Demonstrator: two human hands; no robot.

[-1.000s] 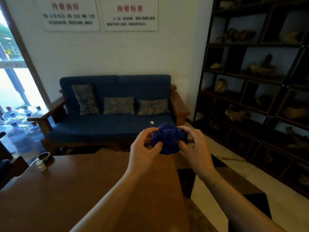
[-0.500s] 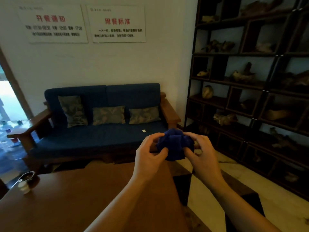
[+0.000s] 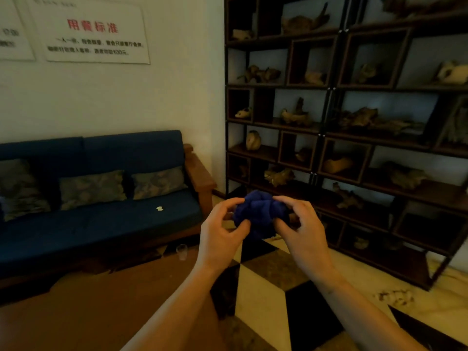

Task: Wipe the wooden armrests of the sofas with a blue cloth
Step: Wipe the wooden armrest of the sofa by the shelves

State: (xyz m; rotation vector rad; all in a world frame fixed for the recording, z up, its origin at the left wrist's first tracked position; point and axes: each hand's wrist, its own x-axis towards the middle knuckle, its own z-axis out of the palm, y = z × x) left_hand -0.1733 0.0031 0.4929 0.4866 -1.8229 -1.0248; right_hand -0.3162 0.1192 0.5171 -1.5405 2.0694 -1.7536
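Two hands: left hand [image 3: 222,234] and right hand [image 3: 302,230] hold one bunched blue cloth [image 3: 258,214] between them, raised in the air.
Left grip: thumb and curled fingers pinch the cloth's left side.
Right grip: thumb and curled fingers pinch its right side.
Armrest: wooden armrest [image 3: 200,171] lies beyond and left of the grip, apart from the cloth.
Sofa: blue sofa [image 3: 101,219] stretches left of the grip, three cushions [image 3: 92,188] on it.
Shelving: dark shelf unit [image 3: 354,127] stands beyond and right.
Table: brown table [image 3: 101,312] lies below left.

Brown wooden table [image 3: 88,312], clear cup [image 3: 181,251] upright at its far edge
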